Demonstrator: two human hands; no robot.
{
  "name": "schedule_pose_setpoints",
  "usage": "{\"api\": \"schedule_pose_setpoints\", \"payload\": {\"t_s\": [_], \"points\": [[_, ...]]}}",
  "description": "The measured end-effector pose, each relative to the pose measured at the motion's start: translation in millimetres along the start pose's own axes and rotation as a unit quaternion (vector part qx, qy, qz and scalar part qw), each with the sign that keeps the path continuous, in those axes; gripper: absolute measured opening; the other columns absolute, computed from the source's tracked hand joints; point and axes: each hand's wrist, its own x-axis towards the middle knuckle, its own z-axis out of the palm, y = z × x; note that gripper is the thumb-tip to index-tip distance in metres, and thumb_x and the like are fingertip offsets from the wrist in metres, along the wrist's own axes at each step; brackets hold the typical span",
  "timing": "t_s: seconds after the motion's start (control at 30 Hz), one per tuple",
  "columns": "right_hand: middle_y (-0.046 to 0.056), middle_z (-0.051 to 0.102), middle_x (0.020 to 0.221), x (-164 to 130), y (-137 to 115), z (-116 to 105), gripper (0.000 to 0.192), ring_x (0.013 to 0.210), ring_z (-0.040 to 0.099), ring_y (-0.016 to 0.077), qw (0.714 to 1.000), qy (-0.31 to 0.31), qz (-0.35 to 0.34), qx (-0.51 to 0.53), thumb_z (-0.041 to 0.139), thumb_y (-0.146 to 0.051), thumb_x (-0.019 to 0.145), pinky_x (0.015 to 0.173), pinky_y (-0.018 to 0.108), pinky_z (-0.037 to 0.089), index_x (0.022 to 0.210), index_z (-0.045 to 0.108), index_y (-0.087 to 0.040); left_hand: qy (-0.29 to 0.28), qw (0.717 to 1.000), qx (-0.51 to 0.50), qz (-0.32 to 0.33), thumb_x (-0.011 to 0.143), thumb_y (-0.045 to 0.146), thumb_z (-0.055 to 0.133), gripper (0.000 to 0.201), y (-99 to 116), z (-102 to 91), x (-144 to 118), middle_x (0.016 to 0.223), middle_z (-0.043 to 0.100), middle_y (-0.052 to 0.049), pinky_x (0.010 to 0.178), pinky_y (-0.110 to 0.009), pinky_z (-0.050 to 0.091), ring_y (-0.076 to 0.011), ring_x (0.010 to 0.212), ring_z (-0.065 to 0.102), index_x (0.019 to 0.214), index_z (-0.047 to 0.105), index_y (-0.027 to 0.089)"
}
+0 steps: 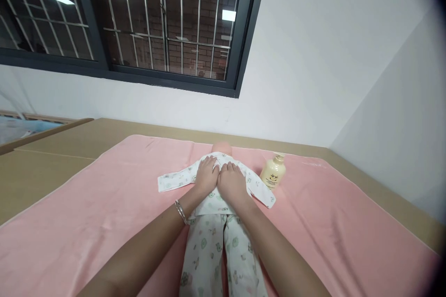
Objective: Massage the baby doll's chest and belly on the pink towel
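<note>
A baby doll (223,148) lies on its back on a pink towel (104,195), dressed in a white printed top (174,179) and matching trousers (209,250). My left hand (206,174) rests flat on the left of the doll's chest, fingers pointing to the collar. My right hand (232,180) lies flat beside it on the right of the chest. The two hands touch each other. A metal bracelet (180,212) sits on my left wrist. Only the top of the doll's head shows beyond my hands.
A cream pump bottle (273,172) stands on the towel just right of the doll's sleeve. The towel covers a tan surface (52,158). A white wall and a dark barred window (139,23) are behind. A wooden frame (35,125) lies at far left.
</note>
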Motion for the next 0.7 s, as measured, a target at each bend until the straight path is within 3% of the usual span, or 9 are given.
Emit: {"api": "schedule_pose_setpoints", "payload": {"t_s": [0.17,0.27,0.37,0.53,0.7], "points": [[0.015,0.041,0.148,20.7,41.7,15.9,0.051,0.140,0.031,0.0243,0.985,0.009,-0.008,0.174,0.036,-0.032,0.096,0.114,0.038,0.024,0.139,0.045,-0.007,0.027,1.000,0.001,0.008,0.093,0.025,0.037,0.042,1.8,2.1,-4.1,0.137,0.054,-0.017,0.115,-0.049,0.028,-0.0293,0.134,0.043,0.125,0.058,0.008],[0.014,0.041,0.148,24.9,52.5,13.9,0.053,0.139,0.032,0.0221,0.976,0.010,-0.017,0.217,0.037,-0.036,0.095,0.115,0.036,0.024,0.139,0.046,-0.008,0.056,0.998,-0.004,0.015,0.096,0.027,0.032,0.042,0.8,3.7,-6.6,0.135,0.056,-0.016,0.115,-0.050,0.029,-0.0294,0.135,0.041,0.122,0.060,0.009],[0.015,0.037,0.150,21.7,44.6,-1.9,0.052,0.141,0.029,0.0247,0.982,0.038,-0.025,0.184,0.042,-0.029,0.092,0.115,0.039,0.023,0.139,0.046,-0.009,0.083,0.996,-0.020,0.022,0.097,0.031,0.029,0.044,-1.9,5.5,-8.1,0.134,0.057,-0.016,0.114,-0.051,0.029,-0.0291,0.135,0.040,0.120,0.061,0.011],[0.013,0.045,0.145,13.7,25.8,-16.2,0.043,0.142,0.023,0.0258,0.987,0.132,-0.010,0.092,0.037,-0.022,0.092,0.117,0.046,0.006,0.130,0.055,-0.012,0.110,0.991,-0.073,0.030,0.099,0.035,0.024,0.048,-4.6,7.0,-10.1,0.136,0.056,-0.013,0.114,-0.050,0.029,-0.0266,0.137,0.039,0.128,0.056,0.013],[0.015,0.043,0.146,13.4,27.7,0.0,0.045,0.139,0.029,0.0301,0.994,0.045,0.005,0.099,0.038,-0.031,0.095,0.113,0.049,0.017,0.133,0.052,-0.013,0.112,0.989,-0.098,0.021,0.100,0.039,0.022,0.051,-3.0,4.5,-11.3,0.138,0.054,-0.013,0.115,-0.047,0.027,-0.0250,0.138,0.037,0.131,0.053,0.013]]}}
